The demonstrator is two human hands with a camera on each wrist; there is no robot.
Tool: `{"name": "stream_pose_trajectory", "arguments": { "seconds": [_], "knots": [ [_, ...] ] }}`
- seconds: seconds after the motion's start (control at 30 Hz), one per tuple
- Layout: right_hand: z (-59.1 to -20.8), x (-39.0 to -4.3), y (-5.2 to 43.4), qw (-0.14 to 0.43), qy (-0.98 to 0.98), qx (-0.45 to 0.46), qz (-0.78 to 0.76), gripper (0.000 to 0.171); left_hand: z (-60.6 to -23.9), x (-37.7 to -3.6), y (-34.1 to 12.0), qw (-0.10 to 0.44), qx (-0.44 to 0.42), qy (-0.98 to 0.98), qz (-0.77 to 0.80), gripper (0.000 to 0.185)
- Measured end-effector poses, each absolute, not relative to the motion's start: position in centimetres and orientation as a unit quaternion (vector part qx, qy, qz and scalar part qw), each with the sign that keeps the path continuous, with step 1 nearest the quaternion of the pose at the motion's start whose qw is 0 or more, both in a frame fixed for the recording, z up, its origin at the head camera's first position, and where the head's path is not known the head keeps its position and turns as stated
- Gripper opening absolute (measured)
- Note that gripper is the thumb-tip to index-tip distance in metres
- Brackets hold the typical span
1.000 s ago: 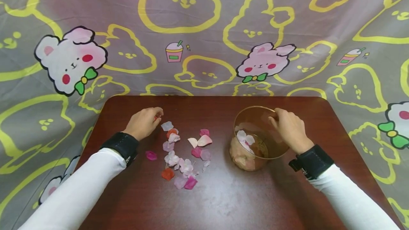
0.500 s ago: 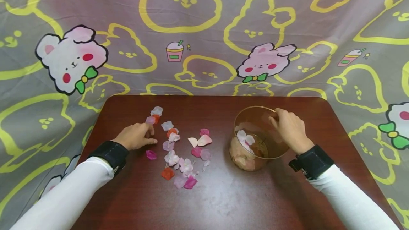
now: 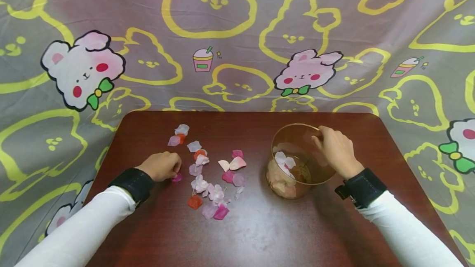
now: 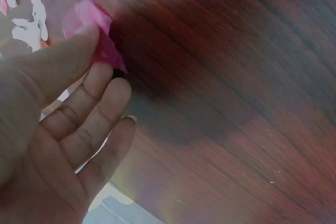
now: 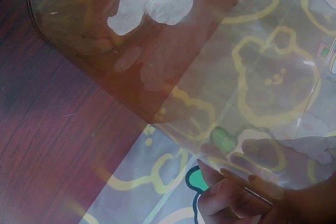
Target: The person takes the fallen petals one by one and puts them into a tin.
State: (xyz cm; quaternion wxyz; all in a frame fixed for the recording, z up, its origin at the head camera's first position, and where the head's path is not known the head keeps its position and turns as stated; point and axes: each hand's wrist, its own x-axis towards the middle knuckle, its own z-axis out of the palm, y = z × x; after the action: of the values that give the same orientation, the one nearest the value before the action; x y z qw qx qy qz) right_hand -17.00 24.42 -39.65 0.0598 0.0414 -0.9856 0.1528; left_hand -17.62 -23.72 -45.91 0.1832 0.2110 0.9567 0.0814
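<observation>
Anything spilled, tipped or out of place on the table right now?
Yes: petals lie scattered loose on the table, and the clear cup sits tilted, gripped at the rim by the right hand.

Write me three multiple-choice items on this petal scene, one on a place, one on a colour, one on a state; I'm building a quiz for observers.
1. Where does the clear cup stand?
A. left of the loose petals
B. right of the loose petals
C. off the table

2. What colour is the petal that the left hand pinches?
A. deep pink
B. yellow
C. blue

3. What is the right hand doing?
A. lying flat on the table
B. gripping the cup's rim
C. hanging off the table

Answers:
1 B, the head view shows the cup on the table, right of the loose petals.
2 A, the left wrist view shows pink under the thumb.
3 B, its fingers curl over the rim.
</observation>
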Motion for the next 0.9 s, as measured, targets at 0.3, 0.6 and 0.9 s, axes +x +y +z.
{"name": "stream_pose_trajectory", "arguments": {
  "seconds": [0.3, 0.6, 0.9],
  "knots": [
    [-39.6, -17.1, 24.4, 0.058, -0.986, 0.039, 0.153, 0.021, -45.1, -18.3, -23.8, 0.117, 0.208, 0.968, 0.081, 0.009],
    [-39.7, -17.0, 24.4, 0.059, -0.986, 0.037, 0.151, 0.020, -42.4, -20.1, -21.4, 0.028, 0.220, 0.970, 0.101, 0.005],
    [-39.7, -17.0, 24.4, 0.058, -0.985, 0.037, 0.155, 0.021, -38.7, -21.0, -15.7, -0.005, 0.225, 0.966, 0.131, 0.008]
  ]
}}
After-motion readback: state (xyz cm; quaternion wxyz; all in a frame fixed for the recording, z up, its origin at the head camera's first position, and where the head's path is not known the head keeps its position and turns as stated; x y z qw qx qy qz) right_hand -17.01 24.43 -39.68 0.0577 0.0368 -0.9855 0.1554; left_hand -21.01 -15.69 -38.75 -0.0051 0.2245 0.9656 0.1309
